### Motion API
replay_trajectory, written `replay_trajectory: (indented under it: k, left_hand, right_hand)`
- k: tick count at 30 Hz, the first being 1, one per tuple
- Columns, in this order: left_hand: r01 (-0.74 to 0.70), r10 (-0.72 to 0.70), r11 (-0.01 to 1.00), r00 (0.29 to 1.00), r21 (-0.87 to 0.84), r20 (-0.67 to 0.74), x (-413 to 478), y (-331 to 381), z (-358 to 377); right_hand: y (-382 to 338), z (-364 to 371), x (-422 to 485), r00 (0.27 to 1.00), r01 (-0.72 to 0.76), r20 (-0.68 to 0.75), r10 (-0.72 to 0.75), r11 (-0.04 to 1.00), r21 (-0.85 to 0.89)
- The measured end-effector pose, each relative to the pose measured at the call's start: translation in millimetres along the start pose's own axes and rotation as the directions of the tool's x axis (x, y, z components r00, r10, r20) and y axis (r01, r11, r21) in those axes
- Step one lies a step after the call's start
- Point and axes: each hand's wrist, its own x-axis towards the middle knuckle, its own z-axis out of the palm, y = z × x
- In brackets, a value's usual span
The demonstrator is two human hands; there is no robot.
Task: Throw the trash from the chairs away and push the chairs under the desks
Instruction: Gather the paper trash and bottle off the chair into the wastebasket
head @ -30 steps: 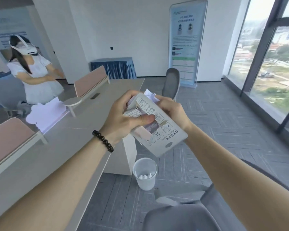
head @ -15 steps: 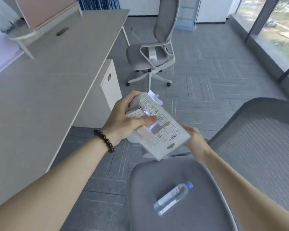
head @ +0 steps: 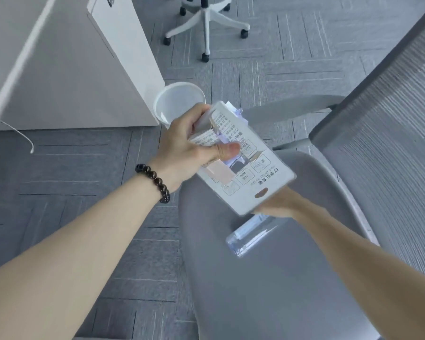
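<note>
My left hand (head: 189, 148) is shut on a torn white cardboard box (head: 245, 187) stuffed with crumpled paper, held above the front of a grey chair seat (head: 268, 290). A clear plastic water bottle (head: 248, 236) lies on that seat. My right hand (head: 280, 204) reaches in under the box and is at the bottle's upper end. The box hides its fingers, so its grip cannot be made out. A white trash bin (head: 177, 99) stands on the floor just beyond my left hand, partly hidden by it.
The chair's grey mesh backrest (head: 390, 143) rises at the right, with an armrest (head: 292, 106) behind the box. A white desk cabinet (head: 84, 82) stands at the upper left beside the bin. Another chair's wheeled base (head: 206, 23) is at the top. Grey carpet lies between.
My view has tilted down from the room to the chair seat. My right hand let go of the box and moved down to the bottle. My left hand kept the box.
</note>
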Motion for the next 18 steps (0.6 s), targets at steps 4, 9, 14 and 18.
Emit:
replay_trajectory:
  k: [4,9,14,18]
  left_hand:
    - [0.045,-0.044,0.998,0.999,-0.049,0.026,-11.9,-34.5,10.4]
    - [0.045,-0.042,0.997,0.998,-0.069,0.045,-22.3,-48.7,9.1]
    - [0.024,-0.024,0.996,1.000,-0.082,0.003,-19.7,-24.4,-0.6]
    - [-0.025,0.019,0.996,0.998,-0.087,-0.063,-13.4,30.5,-9.7]
  right_hand:
    - [35.6,36.8,2.5,0.988,-0.037,0.103,0.119,0.814,-0.580]
    - [57.2,57.5,-1.6,0.990,0.046,0.127,0.053,0.740,-0.671]
    - [16.1,19.1,-12.3,0.999,-0.021,-0.047,-0.005,0.845,-0.534]
    - [-53.0,-52.6,-39.8,0.970,0.185,-0.154,-0.186,0.983,-0.017]
